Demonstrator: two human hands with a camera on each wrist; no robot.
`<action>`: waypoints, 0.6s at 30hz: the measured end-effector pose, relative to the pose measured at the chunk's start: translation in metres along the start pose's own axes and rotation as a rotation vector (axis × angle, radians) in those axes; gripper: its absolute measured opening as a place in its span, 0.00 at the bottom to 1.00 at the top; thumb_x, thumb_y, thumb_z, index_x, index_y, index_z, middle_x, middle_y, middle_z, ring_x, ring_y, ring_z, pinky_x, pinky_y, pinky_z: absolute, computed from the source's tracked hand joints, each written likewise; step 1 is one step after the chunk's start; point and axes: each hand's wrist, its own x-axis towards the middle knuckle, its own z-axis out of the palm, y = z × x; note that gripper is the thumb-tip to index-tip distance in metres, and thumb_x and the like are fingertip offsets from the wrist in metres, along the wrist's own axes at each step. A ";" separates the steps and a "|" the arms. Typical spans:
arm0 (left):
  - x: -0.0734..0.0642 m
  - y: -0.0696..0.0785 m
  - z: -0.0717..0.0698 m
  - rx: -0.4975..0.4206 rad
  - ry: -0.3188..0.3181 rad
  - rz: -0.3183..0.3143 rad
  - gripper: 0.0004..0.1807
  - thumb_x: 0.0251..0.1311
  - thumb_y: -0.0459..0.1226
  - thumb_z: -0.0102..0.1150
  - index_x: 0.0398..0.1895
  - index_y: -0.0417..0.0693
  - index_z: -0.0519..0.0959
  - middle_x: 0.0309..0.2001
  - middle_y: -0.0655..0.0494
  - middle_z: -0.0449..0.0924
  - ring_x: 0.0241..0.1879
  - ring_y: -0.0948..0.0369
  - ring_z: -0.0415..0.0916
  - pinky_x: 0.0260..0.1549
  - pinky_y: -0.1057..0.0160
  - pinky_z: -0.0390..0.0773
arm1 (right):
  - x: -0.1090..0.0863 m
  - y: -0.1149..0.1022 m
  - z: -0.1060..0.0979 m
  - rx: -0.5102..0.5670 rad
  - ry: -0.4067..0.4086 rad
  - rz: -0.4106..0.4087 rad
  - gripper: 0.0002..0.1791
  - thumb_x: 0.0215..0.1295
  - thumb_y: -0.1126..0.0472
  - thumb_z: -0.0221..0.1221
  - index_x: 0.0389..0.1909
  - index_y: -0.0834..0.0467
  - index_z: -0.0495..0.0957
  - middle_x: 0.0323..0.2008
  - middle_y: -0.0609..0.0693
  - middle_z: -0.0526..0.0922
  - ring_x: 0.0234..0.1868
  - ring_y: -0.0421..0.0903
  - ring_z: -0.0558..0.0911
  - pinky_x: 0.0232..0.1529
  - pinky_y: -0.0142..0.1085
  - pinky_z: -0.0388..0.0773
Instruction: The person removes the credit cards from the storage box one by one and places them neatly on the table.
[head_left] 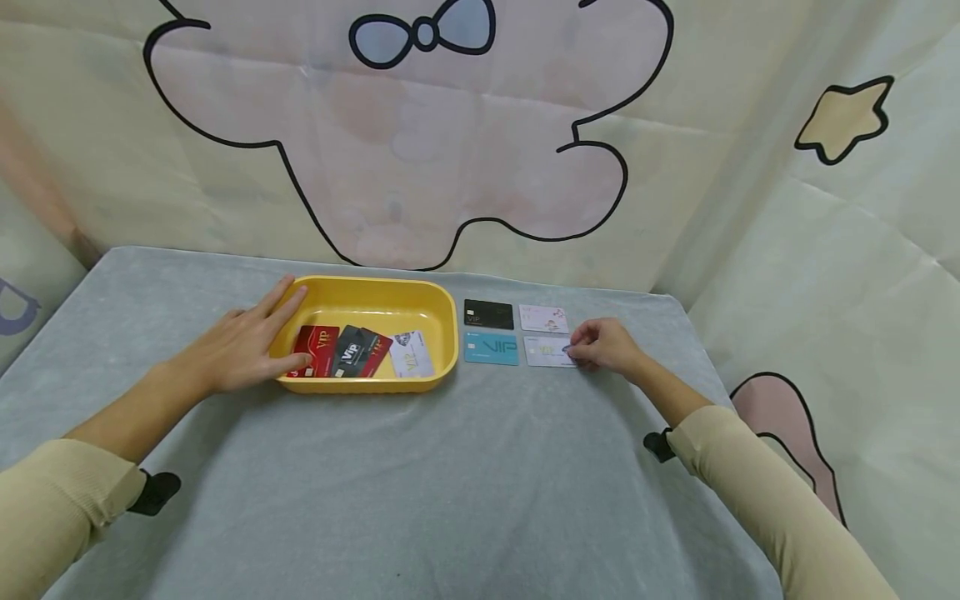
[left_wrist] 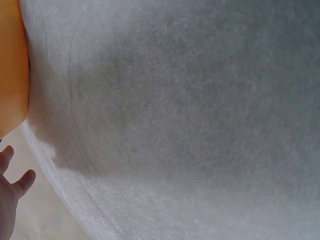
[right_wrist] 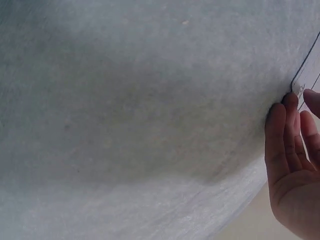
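My left hand [head_left: 251, 346] rests on the left end of a yellow tray [head_left: 442, 372], fingers stretched along the rim and thumb over the front corner. Inside the tray lie a red VIP card [head_left: 325, 342], a black VIP card [head_left: 349, 353] overlapping a dark red one [head_left: 377, 354], and a white card [head_left: 412, 357]. My right hand [head_left: 609, 346] pinches the right edge of a white VIP card [head_left: 545, 352] lying flat on the table. That card stands in a two-by-two block with a black card [head_left: 488, 314], a pinkish-white card [head_left: 543, 318] and a blue VIP card [head_left: 491, 348].
A grey cloth [head_left: 420, 492] covers the table. Behind it hangs a cream backdrop [head_left: 720, 167] with cartoon drawings, continuing along the right side. The table's far edge runs just behind the tray and cards.
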 end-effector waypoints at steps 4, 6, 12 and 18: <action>0.000 0.000 0.000 -0.003 0.002 -0.004 0.54 0.61 0.60 0.55 0.80 0.43 0.42 0.79 0.38 0.33 0.65 0.29 0.61 0.59 0.27 0.60 | 0.003 -0.005 -0.004 -0.030 0.040 -0.039 0.08 0.65 0.68 0.62 0.41 0.68 0.78 0.31 0.56 0.79 0.28 0.46 0.78 0.27 0.32 0.78; 0.000 0.000 0.000 -0.002 0.004 -0.003 0.55 0.61 0.60 0.55 0.80 0.43 0.42 0.79 0.39 0.32 0.66 0.30 0.60 0.59 0.27 0.60 | 0.004 -0.010 -0.006 -0.021 0.052 -0.071 0.08 0.66 0.67 0.61 0.42 0.68 0.78 0.33 0.57 0.79 0.29 0.47 0.79 0.28 0.32 0.80; 0.000 0.000 0.000 -0.002 -0.003 -0.009 0.55 0.61 0.60 0.56 0.80 0.43 0.42 0.79 0.38 0.33 0.65 0.29 0.61 0.59 0.26 0.60 | 0.011 -0.037 -0.011 0.117 0.007 -0.130 0.19 0.69 0.62 0.61 0.54 0.70 0.74 0.42 0.68 0.81 0.39 0.60 0.85 0.38 0.36 0.85; 0.000 0.000 -0.001 0.004 -0.004 0.000 0.55 0.61 0.61 0.55 0.80 0.43 0.42 0.79 0.38 0.33 0.65 0.30 0.61 0.59 0.27 0.61 | 0.016 -0.070 -0.006 0.226 -0.018 -0.190 0.22 0.68 0.58 0.63 0.58 0.65 0.73 0.48 0.71 0.81 0.45 0.67 0.84 0.45 0.44 0.84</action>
